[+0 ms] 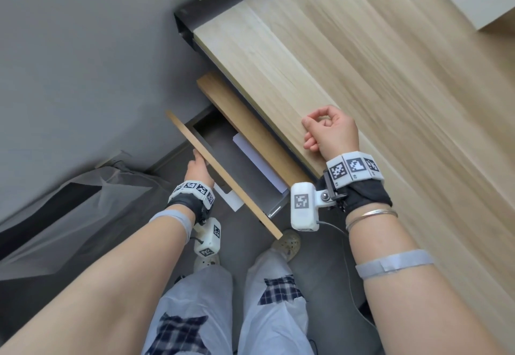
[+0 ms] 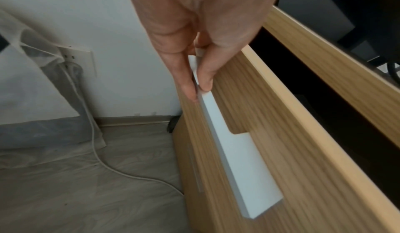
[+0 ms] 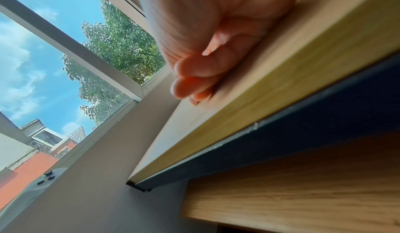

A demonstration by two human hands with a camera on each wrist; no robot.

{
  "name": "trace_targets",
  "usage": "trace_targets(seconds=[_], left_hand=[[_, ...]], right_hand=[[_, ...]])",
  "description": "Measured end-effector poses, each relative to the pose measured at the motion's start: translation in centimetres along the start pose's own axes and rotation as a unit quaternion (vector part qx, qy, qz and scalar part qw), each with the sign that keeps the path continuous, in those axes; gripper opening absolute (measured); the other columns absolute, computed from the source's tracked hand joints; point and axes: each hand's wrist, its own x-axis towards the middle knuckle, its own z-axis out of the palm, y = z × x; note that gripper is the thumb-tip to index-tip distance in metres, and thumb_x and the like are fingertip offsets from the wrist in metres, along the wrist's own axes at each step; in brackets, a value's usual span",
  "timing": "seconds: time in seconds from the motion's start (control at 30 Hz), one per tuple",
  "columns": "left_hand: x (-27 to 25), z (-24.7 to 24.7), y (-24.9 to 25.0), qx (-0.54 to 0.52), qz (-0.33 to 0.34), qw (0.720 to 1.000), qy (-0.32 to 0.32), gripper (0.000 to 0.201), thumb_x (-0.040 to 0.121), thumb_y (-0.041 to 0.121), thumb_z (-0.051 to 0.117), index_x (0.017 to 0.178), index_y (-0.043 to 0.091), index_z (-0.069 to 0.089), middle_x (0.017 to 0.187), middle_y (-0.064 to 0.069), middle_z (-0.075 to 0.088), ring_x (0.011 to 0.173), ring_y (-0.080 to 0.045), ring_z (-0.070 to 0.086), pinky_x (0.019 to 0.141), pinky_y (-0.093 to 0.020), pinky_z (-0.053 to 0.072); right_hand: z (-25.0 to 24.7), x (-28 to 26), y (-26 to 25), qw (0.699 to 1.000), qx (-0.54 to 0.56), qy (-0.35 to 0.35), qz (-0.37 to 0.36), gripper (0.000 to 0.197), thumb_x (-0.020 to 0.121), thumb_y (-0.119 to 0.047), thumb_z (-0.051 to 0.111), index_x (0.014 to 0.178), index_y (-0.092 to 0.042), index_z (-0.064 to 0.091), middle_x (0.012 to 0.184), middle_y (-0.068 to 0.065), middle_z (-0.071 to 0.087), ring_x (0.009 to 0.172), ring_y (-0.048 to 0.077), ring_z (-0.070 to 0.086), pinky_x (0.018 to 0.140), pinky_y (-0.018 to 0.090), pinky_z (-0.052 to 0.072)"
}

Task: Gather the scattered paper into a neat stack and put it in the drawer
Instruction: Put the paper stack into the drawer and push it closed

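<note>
Paper (image 1: 257, 161) lying flat inside the open drawer (image 1: 223, 170), tucked partly under the bench (image 1: 334, 56) edge. Left hand (image 1: 198, 169) pinching the white handle (image 2: 236, 159) on the drawer front, likely ready to push shut. Right hand (image 1: 331, 131) loosely curled, holding nothing, resting on the bench for balance.

Paper (image 1: 257, 159): far edge hidden under upper drawer front (image 1: 245, 129), at 1 o'clock.
Left hand (image 1: 198, 169): fingers hidden behind drawer (image 1: 223, 176) front panel.
Right hand (image 3: 207, 36): motion-blurred, cut off at 12 o'clock.
</note>
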Motion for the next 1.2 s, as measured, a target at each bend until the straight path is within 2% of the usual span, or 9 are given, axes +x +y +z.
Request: trace_targets(seconds=[0.13, 0.33, 0.53, 0.67, 0.73, 0.87, 0.97, 1.1, 1.2], left_hand=[[1.1, 0.2, 2.3, 0.008, 0.01, 1.0, -0.013, 0.093, 0.081, -0.001, 0.058, 0.149, 0.008, -0.004, 0.139, -0.021, 0.041, 0.12, -0.033, 0.051, 0.095, -0.036, 0.044], [2.2, 0.7, 5.2, 0.012, 0.032, 0.999, -0.013, 0.091, 0.083, 0.005, 0.061, 0.149, 0.006, -0.002, 0.138, -0.024, 0.041, 0.121, -0.035, 0.05, 0.095, -0.037, 0.043], [3.6, 1.1, 6.9, 0.019, 0.051, 0.998, -0.023, 0.088, 0.085, 0.006, 0.057, 0.149, 0.005, -0.004, 0.138, -0.025, 0.043, 0.122, -0.036, 0.049, 0.095, -0.038, 0.043], [4.0, 1.2, 7.6, 0.011, 0.057, 0.998, -0.02, 0.085, 0.086, 0.005, 0.055, 0.15, 0.006, -0.002, 0.141, -0.024, 0.04, 0.125, -0.036, 0.047, 0.099, -0.038, 0.041], [4.2, 1.4, 8.1, 0.007, 0.058, 0.998, -0.019, 0.083, 0.085, 0.003, 0.056, 0.15, 0.006, 0.003, 0.139, -0.023, 0.042, 0.124, -0.035, 0.048, 0.099, -0.038, 0.041], [4.7, 1.4, 8.9, 0.019, 0.048, 0.998, -0.023, 0.065, 0.082, 0.001, 0.06, 0.14, 0.001, 0.031, 0.135, -0.023, 0.046, 0.121, -0.036, 0.05, 0.098, -0.038, 0.042], [4.9, 1.5, 8.9, 0.017, 0.04, 0.999, -0.02, 0.058, 0.082, 0.0, 0.061, 0.135, 0.0, 0.038, 0.134, -0.022, 0.047, 0.121, -0.035, 0.05, 0.098, -0.037, 0.042], [4.8, 1.3, 8.8, 0.018, 0.039, 0.999, -0.02, 0.062, 0.081, 0.001, 0.061, 0.138, 0.001, 0.035, 0.134, -0.022, 0.048, 0.12, -0.036, 0.051, 0.098, -0.038, 0.043], [4.0, 0.3, 8.4, 0.036, 0.054, 0.997, -0.034, 0.069, 0.084, 0.002, 0.055, 0.146, 0.009, 0.025, 0.132, -0.022, 0.052, 0.115, -0.037, 0.055, 0.087, -0.036, 0.046]], right_hand=[[-0.1, 0.2, 0.0, 1.0, 0.003, -0.001, 0.007, 0.02, 0.085, -0.011, 0.065, 0.07, -0.021, 0.056, 0.051, 0.0, 0.059, 0.031, 0.002, 0.051, 0.035, 0.012, 0.04], [-0.3, 0.1, 0.0, 1.0, 0.011, -0.013, 0.009, 0.018, 0.085, -0.01, 0.064, 0.073, -0.02, 0.056, 0.052, 0.001, 0.059, 0.031, 0.001, 0.051, 0.036, 0.012, 0.04], [-0.4, 0.2, 0.2, 1.0, 0.018, -0.018, 0.004, 0.017, 0.086, -0.009, 0.062, 0.074, -0.019, 0.056, 0.053, 0.002, 0.057, 0.031, 0.0, 0.052, 0.037, 0.012, 0.041], [-0.3, 0.3, 0.4, 1.0, 0.012, -0.022, -0.001, 0.018, 0.087, -0.009, 0.062, 0.073, -0.019, 0.056, 0.053, 0.003, 0.058, 0.032, 0.0, 0.053, 0.036, 0.011, 0.04], [-0.4, 0.3, 0.4, 1.0, 0.012, -0.023, -0.001, 0.017, 0.087, -0.009, 0.061, 0.074, -0.019, 0.056, 0.054, 0.003, 0.058, 0.032, 0.0, 0.053, 0.036, 0.012, 0.04], [-0.3, 0.4, 0.6, 1.0, 0.01, -0.027, -0.003, 0.015, 0.087, -0.009, 0.061, 0.075, -0.018, 0.056, 0.055, 0.004, 0.058, 0.032, 0.0, 0.053, 0.036, 0.012, 0.04], [-0.4, 0.4, 0.6, 1.0, 0.008, -0.028, -0.004, 0.016, 0.087, -0.011, 0.062, 0.075, -0.019, 0.056, 0.054, 0.002, 0.058, 0.032, 0.001, 0.053, 0.037, 0.012, 0.04], [-0.5, 0.2, 0.4, 1.0, 0.0, -0.029, -0.002, 0.012, 0.088, -0.013, 0.062, 0.078, -0.018, 0.058, 0.053, 0.0, 0.059, 0.034, 0.002, 0.053, 0.039, 0.013, 0.041], [-0.5, 0.1, 0.2, 1.0, -0.002, -0.027, -0.001, 0.012, 0.087, -0.013, 0.063, 0.077, -0.018, 0.058, 0.053, -0.001, 0.059, 0.034, 0.003, 0.054, 0.039, 0.013, 0.041]])
